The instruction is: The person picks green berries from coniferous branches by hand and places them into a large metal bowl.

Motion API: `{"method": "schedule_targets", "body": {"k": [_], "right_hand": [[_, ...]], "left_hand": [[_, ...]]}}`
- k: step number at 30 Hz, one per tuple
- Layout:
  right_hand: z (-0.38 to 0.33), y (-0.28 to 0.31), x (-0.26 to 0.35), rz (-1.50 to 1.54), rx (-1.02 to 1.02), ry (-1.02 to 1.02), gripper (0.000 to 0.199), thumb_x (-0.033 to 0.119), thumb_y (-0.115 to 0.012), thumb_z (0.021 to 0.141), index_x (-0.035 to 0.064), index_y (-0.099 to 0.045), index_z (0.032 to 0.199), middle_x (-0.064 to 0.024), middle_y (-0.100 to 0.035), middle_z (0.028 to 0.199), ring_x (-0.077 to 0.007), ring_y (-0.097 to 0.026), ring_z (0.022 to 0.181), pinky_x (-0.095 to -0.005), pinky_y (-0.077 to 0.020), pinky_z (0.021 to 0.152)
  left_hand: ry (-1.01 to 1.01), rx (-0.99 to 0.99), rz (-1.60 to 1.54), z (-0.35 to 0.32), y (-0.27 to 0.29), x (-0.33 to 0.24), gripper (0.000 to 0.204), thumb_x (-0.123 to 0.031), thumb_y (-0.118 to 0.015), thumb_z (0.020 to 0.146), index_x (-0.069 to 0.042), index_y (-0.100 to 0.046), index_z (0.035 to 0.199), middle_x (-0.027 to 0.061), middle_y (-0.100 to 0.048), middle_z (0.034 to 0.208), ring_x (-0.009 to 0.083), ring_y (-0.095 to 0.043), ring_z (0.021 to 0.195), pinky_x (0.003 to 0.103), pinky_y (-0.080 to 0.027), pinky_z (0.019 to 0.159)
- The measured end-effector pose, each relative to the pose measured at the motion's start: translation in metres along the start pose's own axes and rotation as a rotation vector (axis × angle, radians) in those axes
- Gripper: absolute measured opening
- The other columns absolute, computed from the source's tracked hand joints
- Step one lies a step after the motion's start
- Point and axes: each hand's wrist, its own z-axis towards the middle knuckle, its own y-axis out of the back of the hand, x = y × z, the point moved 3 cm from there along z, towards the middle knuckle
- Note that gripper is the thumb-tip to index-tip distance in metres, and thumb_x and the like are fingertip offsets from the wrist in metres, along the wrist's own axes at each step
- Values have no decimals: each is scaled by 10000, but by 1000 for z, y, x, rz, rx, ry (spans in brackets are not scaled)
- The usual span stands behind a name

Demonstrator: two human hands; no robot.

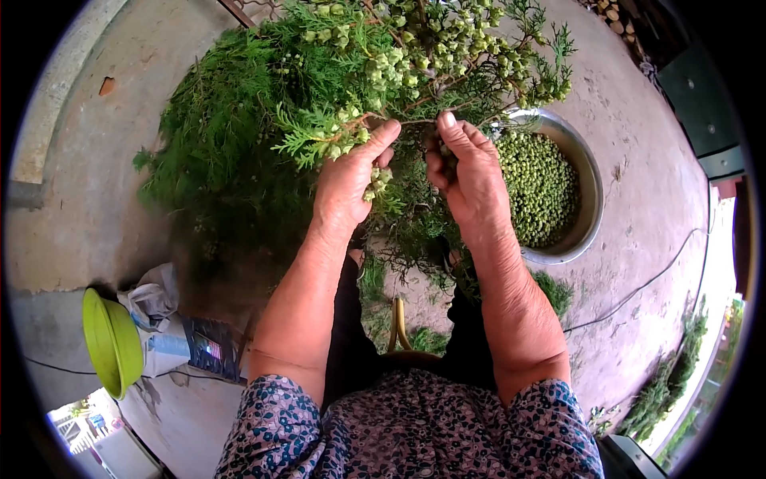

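Between my two hands runs a thin brown twig [416,121] of an evergreen branch. My left hand [351,172] pinches a green sprig [319,137] with pale green cones at the twig's left end. Thumb and curled fingers of my right hand [472,164] close on the twig's other end; whether cones are in the palm is hidden. Above and behind both hands spreads a large branch heavy with pale green cones [391,68]. To the right of my right hand stands a wide metal basin [592,195], holding many small green cones [538,188].
A heap of cut green branches [215,120] lies on the concrete floor at the left. A lime-green plastic basin [112,343] and a whitish bag [153,297] are at the lower left. A dark cable [638,283] crosses the floor at right, and firewood [614,17] is at the far right.
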Motion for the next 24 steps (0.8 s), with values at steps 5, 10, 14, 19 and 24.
{"method": "schedule_targets", "body": {"k": [5, 10, 14, 19, 24], "right_hand": [[1, -4, 11, -688, -54, 571, 122, 106, -589, 815, 1, -605, 875, -22, -550, 614, -68, -454, 479, -228, -369, 423], [-2, -24, 19, -1257, -93, 1125, 152, 65, -588, 803, 37, -635, 944, -66, -629, 736, -139, -587, 610, -260, -456, 561], [2, -28, 29, -1584, -171, 1110, 182, 57, -547, 814, 80, -636, 971, -115, -619, 752, -254, -614, 647, -317, -472, 563], [6, -34, 30, -1888, -185, 948, 219, 119, -518, 796, 164, -601, 993, -100, -608, 850, -316, -599, 710, -405, -473, 586], [12, -32, 32, -1835, -250, 984, 178, 128, -520, 817, 145, -601, 974, -98, -615, 810, -305, -603, 696, -391, -473, 588]], "left_hand": [[63, -38, 82, -1, 0, 4, 306, -276, -742, 700, -98, -602, 905, -7, -584, 828, 82, -501, 719, 213, -407, 595], [22, -32, 103, 0, 0, 10, 479, -265, -688, 757, -77, -505, 1158, 43, -571, 1073, 156, -520, 977, 306, -408, 843], [-33, 7, 82, -5, -12, 14, 367, -222, -598, 829, -89, -513, 1162, 38, -553, 1119, 158, -493, 1030, 338, -372, 920], [-108, 45, 2, -5, -14, 19, 198, -183, -595, 818, -101, -599, 999, -86, -485, 725, 35, -352, 630, 184, -286, 563], [-104, 77, -26, 1, -9, 24, 231, -182, -608, 804, -98, -606, 1019, -79, -515, 744, 43, -354, 622, 188, -293, 564]]}}
